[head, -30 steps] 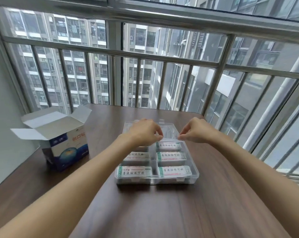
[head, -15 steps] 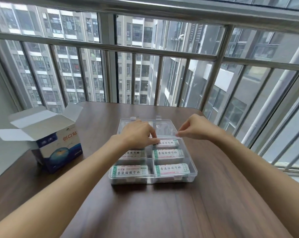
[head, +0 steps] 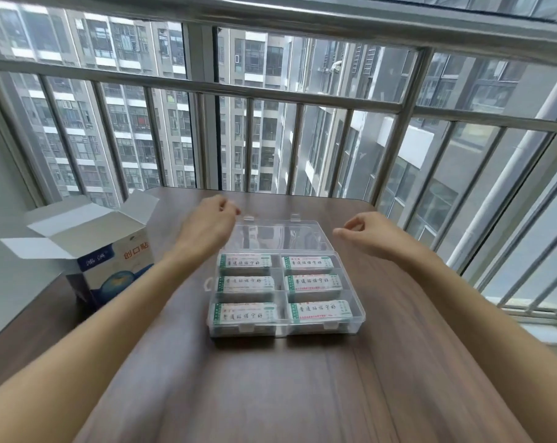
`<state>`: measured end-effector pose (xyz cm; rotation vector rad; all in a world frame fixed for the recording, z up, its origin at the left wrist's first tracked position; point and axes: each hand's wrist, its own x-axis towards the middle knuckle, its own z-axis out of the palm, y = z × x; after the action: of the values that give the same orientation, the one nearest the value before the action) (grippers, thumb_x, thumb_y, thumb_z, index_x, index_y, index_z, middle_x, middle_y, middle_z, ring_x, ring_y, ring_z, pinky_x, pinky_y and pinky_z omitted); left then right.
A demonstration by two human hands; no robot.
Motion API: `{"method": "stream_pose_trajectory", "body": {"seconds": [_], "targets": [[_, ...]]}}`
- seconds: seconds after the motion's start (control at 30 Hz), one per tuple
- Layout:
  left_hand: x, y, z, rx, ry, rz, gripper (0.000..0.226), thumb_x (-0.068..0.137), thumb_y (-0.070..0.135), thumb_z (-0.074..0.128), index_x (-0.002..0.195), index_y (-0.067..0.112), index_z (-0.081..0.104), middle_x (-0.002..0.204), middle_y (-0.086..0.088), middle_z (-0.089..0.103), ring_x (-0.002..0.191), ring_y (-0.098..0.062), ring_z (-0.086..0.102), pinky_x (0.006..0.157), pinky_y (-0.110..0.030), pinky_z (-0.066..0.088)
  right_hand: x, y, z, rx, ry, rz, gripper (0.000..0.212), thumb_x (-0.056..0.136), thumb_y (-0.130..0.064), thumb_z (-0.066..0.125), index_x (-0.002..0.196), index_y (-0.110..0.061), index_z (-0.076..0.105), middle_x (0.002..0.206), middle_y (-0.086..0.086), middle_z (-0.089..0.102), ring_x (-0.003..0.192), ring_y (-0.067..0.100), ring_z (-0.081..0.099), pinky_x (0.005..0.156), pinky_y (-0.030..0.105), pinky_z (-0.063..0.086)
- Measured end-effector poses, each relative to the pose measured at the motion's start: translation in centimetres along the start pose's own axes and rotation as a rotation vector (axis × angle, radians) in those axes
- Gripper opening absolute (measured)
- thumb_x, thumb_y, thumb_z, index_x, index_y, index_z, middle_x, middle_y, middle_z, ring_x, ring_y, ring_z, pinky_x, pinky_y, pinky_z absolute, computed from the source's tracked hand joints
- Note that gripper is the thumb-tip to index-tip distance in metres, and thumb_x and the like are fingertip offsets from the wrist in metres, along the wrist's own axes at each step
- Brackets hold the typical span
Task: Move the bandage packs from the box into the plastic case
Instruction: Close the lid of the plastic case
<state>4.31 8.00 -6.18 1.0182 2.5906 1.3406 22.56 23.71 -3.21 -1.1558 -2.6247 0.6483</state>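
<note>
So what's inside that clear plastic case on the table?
The plastic case holds six bandage packs, one per compartment, in two columns of three, labels up. Its lid lies open behind. Whether more packs sit beneath those six cannot be seen.

Even daylight, wide-angle view.
You see soft light from the window, faint shadows, bowed edges, slight blur on both hands.

A high-rise apartment balcony: a wooden tabletop stands against steel window bars, with neighbouring residential towers filling the view beyond the glass.
</note>
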Motion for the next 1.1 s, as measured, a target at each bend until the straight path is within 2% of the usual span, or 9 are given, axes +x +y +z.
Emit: {"method": "stream_pose_trajectory", "body": {"seconds": [0.1, 0.17, 0.27, 0.43, 0.57, 0.73, 0.8, 0.93, 1.1], "targets": [[0.4, -2.0, -0.9, -0.186, -0.032, -0.217, 0.03, 0.102, 0.015, 0.036, 0.126, 0.011, 0.053, 0.113, -0.002, 0.053, 0.095, -0.017, 0.05, 0.06, -0.024, 0.039, 1.1, 0.7, 1.8, 0.384, -0.091, 0.161, 0.048, 0.095, -0.033, 0.051, 0.126, 0.003, 0.054, 0.111, 0.019, 0.062, 0.087, 0.022, 0.058, 0.083, 0.038, 0.051], [0.8, -3.0, -0.9, -0.306, -0.06, -0.347, 0.023, 0.1, 0.007, 0.035, 0.107, 0.008, 0.058, 0.105, -0.006, 0.05, 0.084, -0.017, 0.051, 0.054, -0.023, 0.043, 2.4, 1.0, 2.9, 0.731, -0.134, 0.282, 0.043, 0.097, -0.025, 0.05, 0.128, 0.004, 0.049, 0.111, 0.014, 0.059, 0.089, 0.02, 0.058, 0.073, 0.027, 0.051], [1.7, -4.4, -0.6, -0.491, -0.084, -0.522, 0.028, 0.1, 0.008, 0.036, 0.074, 0.015, 0.043, 0.079, -0.005, 0.047, 0.049, -0.007, 0.054, 0.037, -0.015, 0.042, 4.1, 1.5, 3.9, 0.987, -0.11, 0.382, 0.038, 0.099, -0.016, 0.043, 0.131, 0.003, 0.044, 0.127, 0.02, 0.053, 0.103, 0.025, 0.055, 0.08, 0.029, 0.045], [3.3, -5.3, 0.2, -0.54, -0.27, -0.588, 0.014, 0.101, 0.02, 0.037, 0.094, 0.013, 0.048, 0.089, -0.003, 0.062, 0.07, -0.008, 0.061, 0.046, -0.015, 0.049, 6.4, 1.5, 5.5, 0.953, -0.088, 0.405, 0.034, 0.098, -0.012, 0.045, 0.127, 0.004, 0.048, 0.121, 0.018, 0.059, 0.094, 0.021, 0.057, 0.08, 0.029, 0.045], [4.2, -5.3, 0.7, -0.505, -0.281, -0.552, 0.014, 0.098, 0.011, 0.04, 0.092, 0.009, 0.052, 0.084, -0.001, 0.065, 0.063, -0.007, 0.064, 0.055, -0.018, 0.05, 7.5, 1.8, 5.9, 0.921, -0.095, 0.419, 0.027, 0.094, -0.004, 0.051, 0.119, 0.007, 0.054, 0.091, 0.011, 0.061, 0.076, 0.017, 0.059, 0.07, 0.028, 0.052], [4.7, -5.5, 1.1, -0.507, -0.25, -0.513, 0.018, 0.094, 0.003, 0.045, 0.104, 0.006, 0.06, 0.089, -0.005, 0.066, 0.064, -0.008, 0.062, 0.049, -0.016, 0.046, 8.1, 1.9, 5.8, 0.978, -0.146, 0.457, 0.024, 0.092, 0.001, 0.052, 0.115, -0.001, 0.059, 0.088, 0.008, 0.061, 0.075, 0.015, 0.059, 0.069, 0.027, 0.051], [4.7, -5.3, 1.1, -0.543, -0.204, -0.497, 0.022, 0.093, -0.002, 0.043, 0.105, 0.007, 0.06, 0.095, -0.009, 0.061, 0.068, -0.011, 0.056, 0.039, -0.014, 0.041, 7.9, 1.8, 5.6, 1.052, -0.176, 0.462, 0.019, 0.093, -0.004, 0.052, 0.108, -0.007, 0.061, 0.087, 0.004, 0.062, 0.074, 0.013, 0.058, 0.066, 0.023, 0.05], [4.5, -4.1, 0.7, -0.569, -0.123, -0.459, 0.023, 0.098, 0.01, 0.04, 0.111, 0.014, 0.059, 0.096, 0.001, 0.058, 0.08, -0.008, 0.051, 0.06, -0.019, 0.04, 7.1, 1.6, 4.5, 1.208, -0.213, 0.428, 0.022, 0.097, -0.022, 0.047, 0.084, -0.012, 0.061, 0.086, 0.002, 0.061, 0.076, 0.014, 0.057, 0.074, 0.024, 0.048], [3.8, -1.5, -1.1, -0.632, -0.086, -0.392, 0.041, 0.103, 0.033, 0.025, 0.088, 0.022, 0.062, 0.088, 0.005, 0.055, 0.075, -0.008, 0.044, 0.073, -0.023, 0.04, 5.7, 1.9, 2.5, 1.24, -0.219, 0.278, 0.041, 0.099, -0.042, 0.037, 0.093, -0.015, 0.067, 0.1, 0.003, 0.067, 0.093, 0.017, 0.059, 0.084, 0.029, 0.045]]}}
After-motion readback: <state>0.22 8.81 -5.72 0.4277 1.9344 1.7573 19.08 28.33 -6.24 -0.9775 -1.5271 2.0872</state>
